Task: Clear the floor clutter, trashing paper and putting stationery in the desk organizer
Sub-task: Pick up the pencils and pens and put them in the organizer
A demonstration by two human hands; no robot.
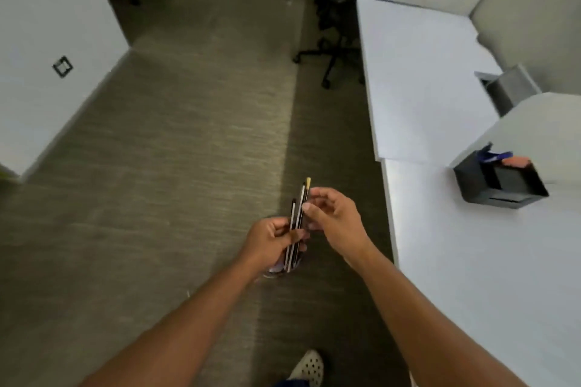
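Observation:
My left hand grips a bundle of pens and pencils upright over the carpet, with a small dark item tucked under its palm. My right hand pinches the bundle near its top, fingers on a pencil with a yellowish tip. The black desk organizer stands on the white desk to the right, well apart from both hands; blue and orange items stick out of it.
Grey-brown carpet fills the middle. A white cabinet stands at the left. A black office chair sits by the desk's far end. A grey cable box is set in the desk. My shoe shows at the bottom.

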